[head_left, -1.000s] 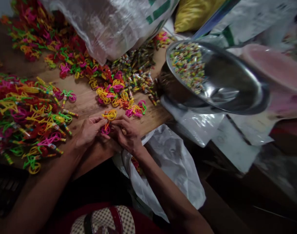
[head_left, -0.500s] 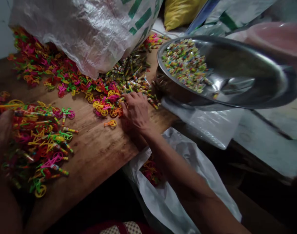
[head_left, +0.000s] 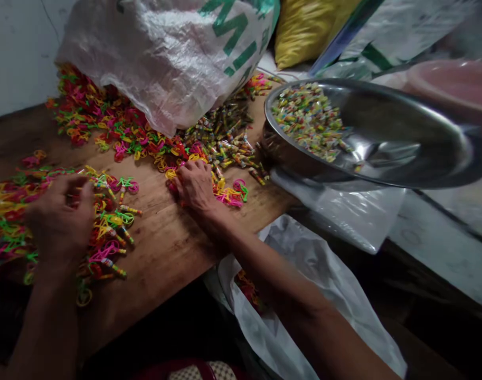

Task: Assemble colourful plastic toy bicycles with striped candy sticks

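Observation:
My right hand (head_left: pixel 197 184) rests on the wooden table with fingers bent over a small heap of colourful plastic bicycle-shaped toys (head_left: pixel 228 195). Its fingertips are hidden among the pieces. My left hand (head_left: pixel 60 216), slightly blurred, is over a wide spread of the same toys mixed with striped candy-like tubes (head_left: pixel 114 264). The left fingers curl loosely, with a gap between thumb and forefinger and nothing clearly held. Beyond my right hand lie many short tubes in clear wrap (head_left: pixel 233 148), beside a long pile of plastic toys (head_left: pixel 102 116).
A large translucent sack (head_left: pixel 165 63) lies over the back pile. At right, a tilted steel basin (head_left: pixel 403 121) holds wrapped tubes; clear plastic bags (head_left: pixel 355 211) lie below it. An open white sack (head_left: pixel 304 264) hangs at the table's front edge. A yellow bag (head_left: pixel 304 31) stands behind.
My left hand has moved right, over the near toys. My right hand has shifted left along the heap, and several bicycle toys now lie on its right. The view has shifted slightly.

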Tool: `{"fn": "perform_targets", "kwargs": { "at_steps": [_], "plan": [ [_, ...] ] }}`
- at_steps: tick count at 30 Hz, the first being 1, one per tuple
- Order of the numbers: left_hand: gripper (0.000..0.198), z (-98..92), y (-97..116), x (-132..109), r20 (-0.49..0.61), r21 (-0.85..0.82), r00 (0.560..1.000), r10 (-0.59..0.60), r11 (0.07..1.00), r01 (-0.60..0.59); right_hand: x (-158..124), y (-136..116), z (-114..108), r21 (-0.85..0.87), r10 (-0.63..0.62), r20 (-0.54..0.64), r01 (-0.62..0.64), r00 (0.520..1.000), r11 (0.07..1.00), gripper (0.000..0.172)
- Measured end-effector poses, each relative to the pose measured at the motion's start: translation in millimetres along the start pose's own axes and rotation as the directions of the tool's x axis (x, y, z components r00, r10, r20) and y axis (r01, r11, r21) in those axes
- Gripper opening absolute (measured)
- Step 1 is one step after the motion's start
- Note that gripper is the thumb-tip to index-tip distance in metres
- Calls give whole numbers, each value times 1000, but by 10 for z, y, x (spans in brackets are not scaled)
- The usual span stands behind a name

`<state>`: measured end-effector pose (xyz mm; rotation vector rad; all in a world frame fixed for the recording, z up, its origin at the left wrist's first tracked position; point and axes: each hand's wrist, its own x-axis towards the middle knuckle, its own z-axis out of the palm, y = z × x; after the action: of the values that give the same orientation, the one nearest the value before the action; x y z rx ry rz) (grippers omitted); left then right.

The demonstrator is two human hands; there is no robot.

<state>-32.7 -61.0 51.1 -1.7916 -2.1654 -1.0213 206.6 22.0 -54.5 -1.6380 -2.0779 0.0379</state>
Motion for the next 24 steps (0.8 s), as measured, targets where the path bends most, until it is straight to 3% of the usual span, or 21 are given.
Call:
{"fn": "perform_targets", "kwargs": {
  "at_steps": [3,5,7,10,13,16,21,24],
  "plan": [
    [22,301,175,-293,141,-158,990,28,987,-6,-43,61,-87,204,37,-97,-17,995,979,17],
    [21,473,229,-379,228,-285,973,37,958,31,-61,141,-155,399,84,-159,-14,984,917,20],
    [19,639,289,-400,312,-377,947,76,925,50,-48,223,-200,612,181,-147,-54,973,789,20],
    [20,887,430,-371,423,-505,899,117,854,126,4,304,-221,846,309,-11,-156,951,510,20],
    [27,1097,593,-320,506,-642,861,52,689,335,27,317,-237,922,344,92,-211,934,326,26],
    [38,1230,732,-276,584,-705,812,-20,482,519,-13,280,-296,937,331,201,-279,922,209,28],
    [33,1263,873,-265,726,-656,687,10,310,688,-123,198,-413,941,286,218,-279,933,194,29],
    [34,1196,880,-280,758,-635,653,4,235,736,-175,149,-418,945,263,240,-287,934,156,34]
  ]
}}
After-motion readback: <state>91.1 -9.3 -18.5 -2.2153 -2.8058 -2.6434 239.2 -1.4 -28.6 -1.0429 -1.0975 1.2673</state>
